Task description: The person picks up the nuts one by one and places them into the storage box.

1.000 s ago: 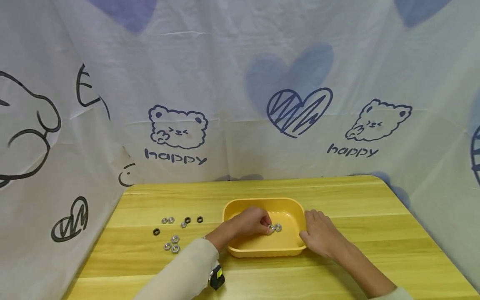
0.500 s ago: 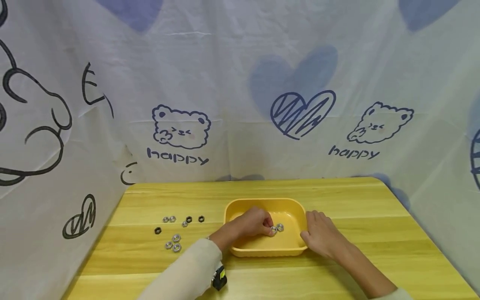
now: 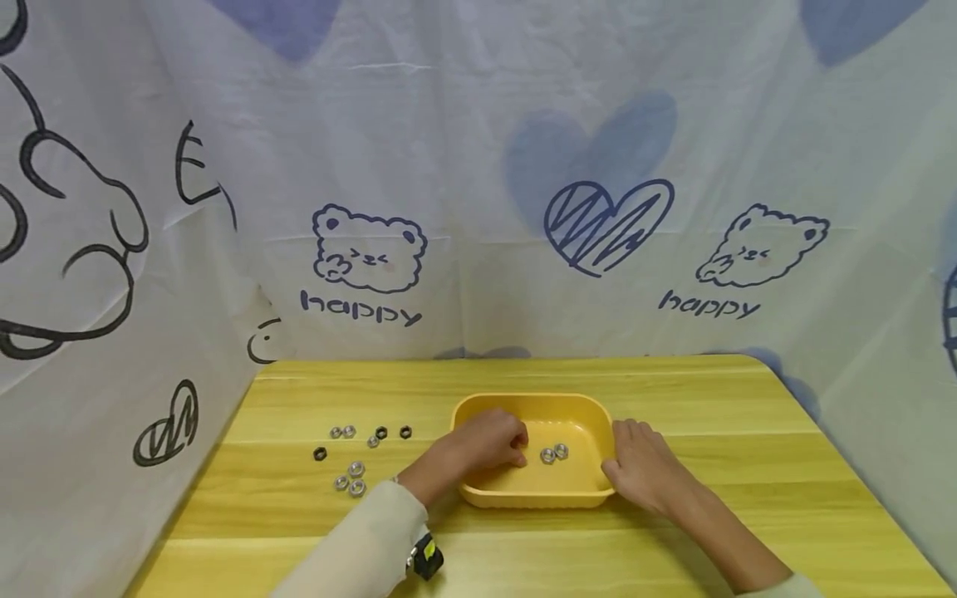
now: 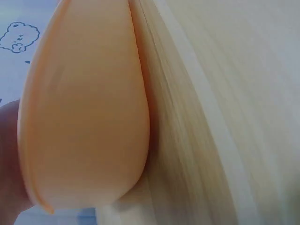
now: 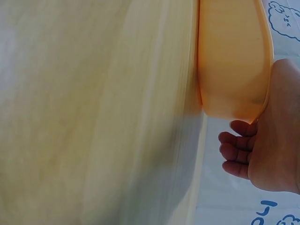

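A yellow plastic basin (image 3: pixel 534 500) sits on the wooden table. Inside it lie two silver hex nuts (image 3: pixel 555 453), side by side. My left hand (image 3: pixel 493 438) reaches in over the left rim, fingers loosely bent with nothing seen between them, a little left of the nuts. In the left wrist view the basin's outer wall (image 4: pixel 89 108) hides most of that hand. My right hand (image 3: pixel 641 465) grips the basin's right rim, thumb toward the near side; its curled fingers (image 5: pixel 236 152) show past the basin's end in the right wrist view.
Left of the basin, several loose nuts lie scattered on the table (image 3: pixel 718 399): silver ones (image 3: pixel 356 488) and black ones (image 3: pixel 320 453). A white cloth (image 3: pixel 478 291) with printed drawings hangs behind and at the sides of the table.
My left hand has let go of a silver nut and drawn back left; that nut now rests beside the other in the basin. The right hand keeps its grip. The view has shifted slightly.
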Demonstrator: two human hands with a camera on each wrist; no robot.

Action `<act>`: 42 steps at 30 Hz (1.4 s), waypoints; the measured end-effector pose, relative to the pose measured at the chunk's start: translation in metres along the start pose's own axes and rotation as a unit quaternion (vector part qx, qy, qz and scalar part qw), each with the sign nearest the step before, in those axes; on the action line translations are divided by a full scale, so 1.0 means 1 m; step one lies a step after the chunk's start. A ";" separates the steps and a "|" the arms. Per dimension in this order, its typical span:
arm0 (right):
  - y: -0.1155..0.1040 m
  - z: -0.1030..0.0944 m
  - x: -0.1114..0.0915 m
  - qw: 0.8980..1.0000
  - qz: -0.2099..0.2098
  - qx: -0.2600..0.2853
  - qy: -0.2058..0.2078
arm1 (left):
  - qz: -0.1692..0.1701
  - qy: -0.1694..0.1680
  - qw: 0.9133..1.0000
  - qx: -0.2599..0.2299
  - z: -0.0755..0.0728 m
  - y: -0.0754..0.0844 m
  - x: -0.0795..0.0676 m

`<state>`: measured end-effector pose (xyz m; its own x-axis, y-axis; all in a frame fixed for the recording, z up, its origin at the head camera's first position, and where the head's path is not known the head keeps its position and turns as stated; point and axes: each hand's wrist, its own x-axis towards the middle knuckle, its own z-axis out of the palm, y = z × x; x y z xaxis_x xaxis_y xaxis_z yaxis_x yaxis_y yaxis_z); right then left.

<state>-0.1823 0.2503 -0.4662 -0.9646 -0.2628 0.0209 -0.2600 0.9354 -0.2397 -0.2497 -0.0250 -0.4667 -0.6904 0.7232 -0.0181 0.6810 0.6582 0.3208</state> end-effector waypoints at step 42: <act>-0.002 -0.002 0.000 1.000 0.003 -0.003 -0.004 | 0.052 0.236 0.965 0.105 -0.040 -0.038 -0.090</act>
<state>-0.1815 0.2484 -0.4640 -0.9659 -0.2587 0.0107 -0.2539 0.9383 -0.2347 -0.2236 -0.1234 -0.4394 -0.6163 0.6441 0.4531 0.7526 0.6512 0.0980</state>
